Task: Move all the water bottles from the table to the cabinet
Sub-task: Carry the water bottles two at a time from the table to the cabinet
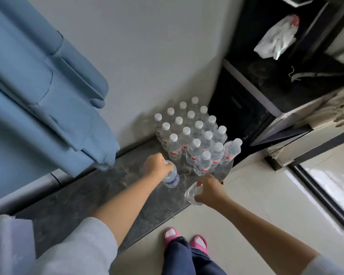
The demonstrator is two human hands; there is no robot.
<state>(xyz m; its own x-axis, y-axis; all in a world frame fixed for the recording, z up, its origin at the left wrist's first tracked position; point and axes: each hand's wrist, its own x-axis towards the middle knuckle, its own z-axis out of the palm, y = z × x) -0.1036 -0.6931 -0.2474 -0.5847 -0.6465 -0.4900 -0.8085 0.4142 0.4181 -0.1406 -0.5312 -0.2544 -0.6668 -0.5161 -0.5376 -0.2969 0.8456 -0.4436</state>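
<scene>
Bottles crowd the table (107, 191) beyond my hands; my left hand (155, 164) grips a blue-labelled bottle (171, 177), my right hand (209, 189) grips a tilted bottle (190, 193).

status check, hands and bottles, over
Left hand grips blue-labelled clear plastic bottle. Right hand grips second clear bottle. Cluster of white-capped bottles remains on grey marble table. Nothing blocking.

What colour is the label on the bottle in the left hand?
Blue on white, on the clear plastic bottle the left hand holds; the head view shows it.
</scene>
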